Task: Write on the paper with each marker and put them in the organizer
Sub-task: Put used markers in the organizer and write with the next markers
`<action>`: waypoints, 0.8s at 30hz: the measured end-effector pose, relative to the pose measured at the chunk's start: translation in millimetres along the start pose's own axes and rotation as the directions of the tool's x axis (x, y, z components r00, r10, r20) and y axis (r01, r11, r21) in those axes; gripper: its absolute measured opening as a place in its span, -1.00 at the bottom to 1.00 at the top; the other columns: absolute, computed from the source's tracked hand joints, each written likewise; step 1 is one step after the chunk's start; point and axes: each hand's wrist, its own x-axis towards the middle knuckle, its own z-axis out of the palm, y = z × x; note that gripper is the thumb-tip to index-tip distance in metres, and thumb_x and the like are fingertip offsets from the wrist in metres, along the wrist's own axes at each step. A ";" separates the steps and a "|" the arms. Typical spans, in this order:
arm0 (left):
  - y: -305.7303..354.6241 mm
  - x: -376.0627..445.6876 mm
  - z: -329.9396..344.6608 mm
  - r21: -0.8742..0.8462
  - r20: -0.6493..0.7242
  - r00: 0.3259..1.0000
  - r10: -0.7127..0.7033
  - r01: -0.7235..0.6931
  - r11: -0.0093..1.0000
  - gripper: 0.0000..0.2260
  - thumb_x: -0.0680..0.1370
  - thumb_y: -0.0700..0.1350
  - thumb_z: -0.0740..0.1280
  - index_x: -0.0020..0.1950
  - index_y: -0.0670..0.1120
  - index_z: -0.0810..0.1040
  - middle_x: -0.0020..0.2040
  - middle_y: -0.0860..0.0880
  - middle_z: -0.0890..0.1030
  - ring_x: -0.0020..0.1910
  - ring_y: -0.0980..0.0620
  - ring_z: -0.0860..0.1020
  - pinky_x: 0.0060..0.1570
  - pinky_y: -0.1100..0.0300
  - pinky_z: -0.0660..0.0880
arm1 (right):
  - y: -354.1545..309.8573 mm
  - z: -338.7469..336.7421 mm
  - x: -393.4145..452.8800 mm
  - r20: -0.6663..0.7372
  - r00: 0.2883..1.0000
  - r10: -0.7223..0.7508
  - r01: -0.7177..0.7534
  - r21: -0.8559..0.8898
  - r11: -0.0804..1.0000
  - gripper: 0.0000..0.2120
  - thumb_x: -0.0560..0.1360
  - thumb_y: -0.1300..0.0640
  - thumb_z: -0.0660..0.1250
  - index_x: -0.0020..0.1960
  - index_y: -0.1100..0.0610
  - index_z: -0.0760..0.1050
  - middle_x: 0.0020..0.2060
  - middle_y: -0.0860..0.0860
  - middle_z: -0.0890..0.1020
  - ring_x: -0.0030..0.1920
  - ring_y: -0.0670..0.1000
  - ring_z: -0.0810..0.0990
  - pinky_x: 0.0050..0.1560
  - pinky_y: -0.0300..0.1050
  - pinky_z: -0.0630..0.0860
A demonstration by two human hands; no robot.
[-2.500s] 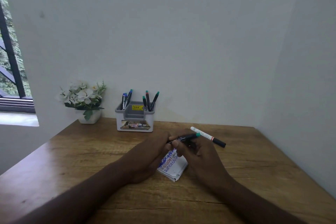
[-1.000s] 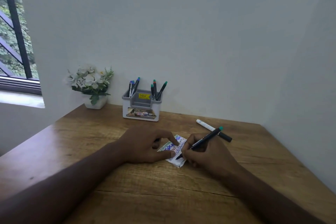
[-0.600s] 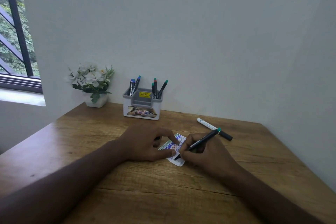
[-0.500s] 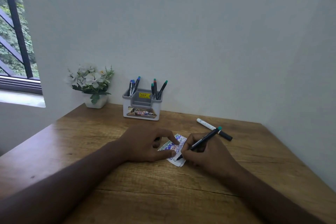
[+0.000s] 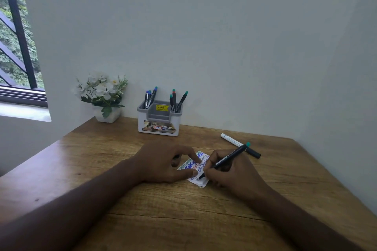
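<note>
Your right hand [image 5: 230, 171] grips a black green-capped marker [image 5: 224, 161], tip on the scribbled paper [image 5: 201, 182]; your left hand [image 5: 167, 161] lies spread, fingertips pinning that paper mid-desk.

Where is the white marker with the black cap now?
The white marker lies on the table, right of the paper, just behind the right hand.

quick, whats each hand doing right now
Left hand: open, fingers pinning the paper.
Right hand: closed grip on the black marker, tip on the paper.
</note>
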 end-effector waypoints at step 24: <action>-3.1 -0.1 1.8 0.013 0.015 1.000 0.015 -0.015 1.000 -0.61 0.53 0.44 0.27 0.31 0.37 0.51 -0.33 0.17 0.49 -0.28 0.17 0.48 -0.30 0.22 0.37 | 1.1 0.0 0.4 -0.034 0.999 -0.030 0.029 -0.008 1.000 -0.90 0.52 0.10 0.49 -0.17 -0.03 0.66 -0.20 -0.10 0.76 -0.13 -0.15 0.72 -0.13 -0.16 0.71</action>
